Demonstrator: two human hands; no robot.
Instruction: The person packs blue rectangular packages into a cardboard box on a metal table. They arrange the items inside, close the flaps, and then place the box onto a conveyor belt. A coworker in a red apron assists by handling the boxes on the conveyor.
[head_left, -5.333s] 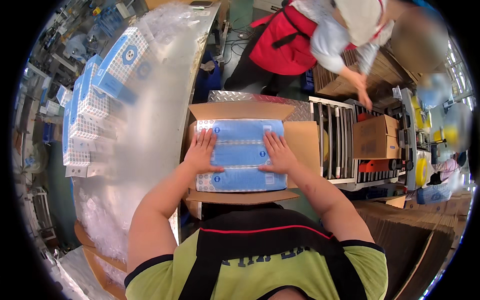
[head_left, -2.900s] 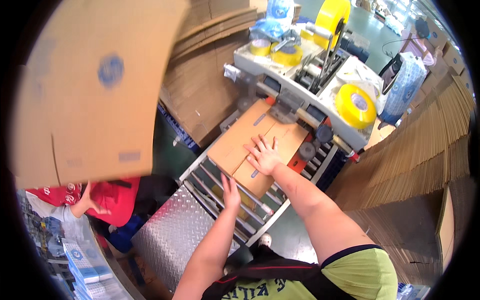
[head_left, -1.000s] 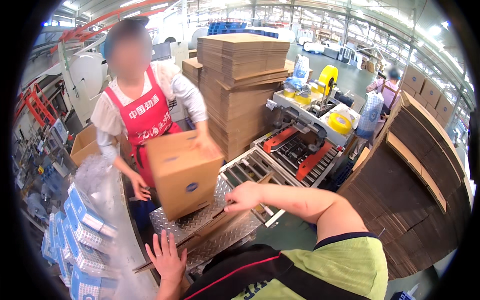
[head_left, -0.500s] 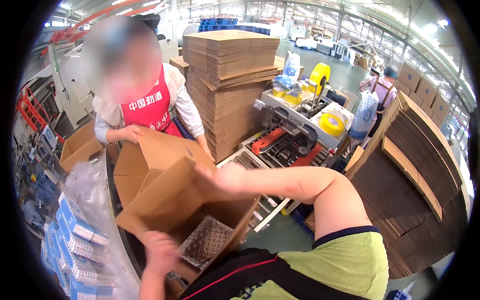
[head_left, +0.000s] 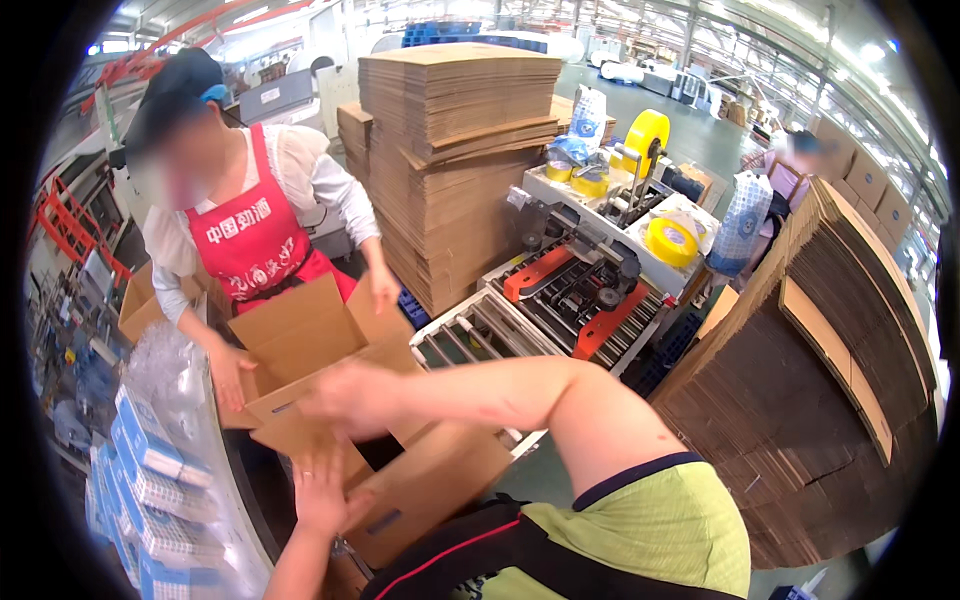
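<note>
An open cardboard box (head_left: 430,488) stands right before me, its inside mostly dark and partly covered by flaps and arms. My left hand (head_left: 322,492) lies against its left side with fingers stretched out. My right hand (head_left: 355,400) is over the far flap of this box, smeared by motion, so its fingers do not read clearly. Just beyond, a second open cardboard box (head_left: 300,330) stands against the first. A co-worker in a red apron (head_left: 260,235) has one hand on that box's left side and the other above its right flap.
A roller conveyor (head_left: 465,335) leads to a taping machine (head_left: 580,290) with yellow tape rolls (head_left: 670,242). Flattened cartons are piled in a tall stack (head_left: 455,170) behind and another stack (head_left: 780,400) at right. Blue-white packs (head_left: 165,500) lie at left. Another person stands far right.
The co-worker's box has been lowered from its tilt and now stands upright with flaps open. My right hand moved left and down across the near box. The metal-patterned sheet inside is now hidden.
</note>
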